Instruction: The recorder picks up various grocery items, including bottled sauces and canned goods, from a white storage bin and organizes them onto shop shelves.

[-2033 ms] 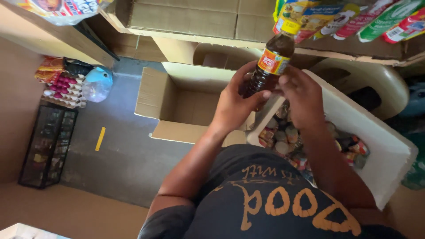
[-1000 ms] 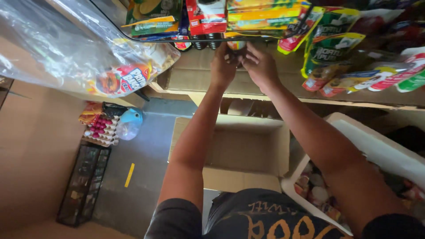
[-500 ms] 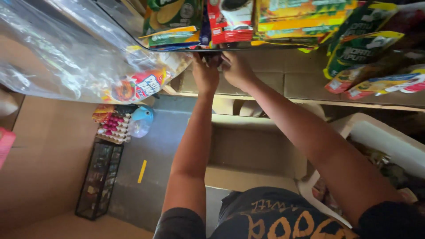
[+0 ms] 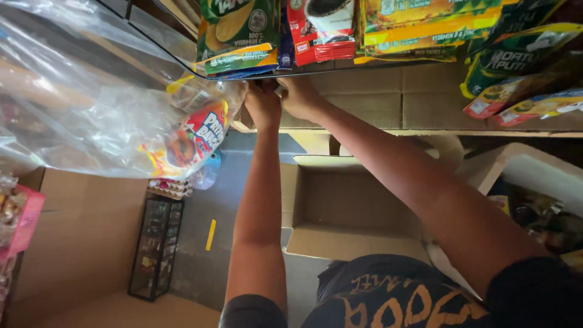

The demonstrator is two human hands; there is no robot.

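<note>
In the head view, both arms reached up toward twelve o'clock. The left hand (image 4: 263,104) and the right hand (image 4: 299,96) met, touching, just under the hanging row of snack and drink-mix sachets, among them a green sachet strip (image 4: 237,30) and a red coffee sachet strip (image 4: 320,30). The fingertips of both hands were hidden behind the lower edges of those packets, so whether they were clenched, released or grasping something could not be told; no held object showed.

At nine o'clock a large clear plastic bag of printed snack packs (image 4: 109,115) hung just beside the left wrist. At six o'clock, below the arms, an open, empty brown cardboard box (image 4: 349,206) sat on the floor, and at four o'clock a white bin of small goods (image 4: 534,206) stood near it. A black wire rack (image 4: 155,246) stood at seven o'clock.

The risk looked plain: working blind behind the packets, the hands could lose hold of whatever was up there, and it would drop toward the box or floor. The left forearm could also brush the clear bag and set it swinging or pull it loose.
</note>
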